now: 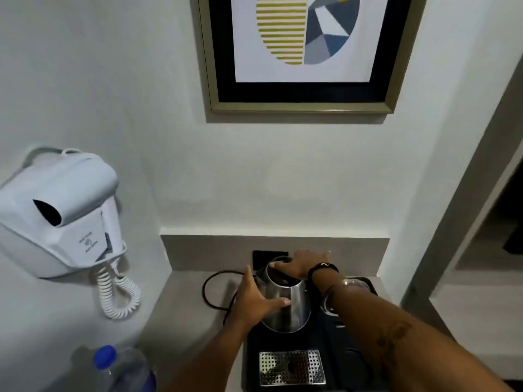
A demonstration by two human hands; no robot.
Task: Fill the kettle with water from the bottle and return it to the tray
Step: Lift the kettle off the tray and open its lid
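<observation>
Grey matte counter [186,301] carries your black tray [348,335]; the tapered steel kettle [285,304] stands there. Your left hand [257,298] fingers spread against its side, your right hand [300,265] fingers lie flat across its lid.

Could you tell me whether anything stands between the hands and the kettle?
Nothing visible does: the left hand lies on the steel kettle body and the right hand rests on its top, with the kettle standing on the black tray.

Counter [181,321] left of kettle [285,304] seems free.
</observation>
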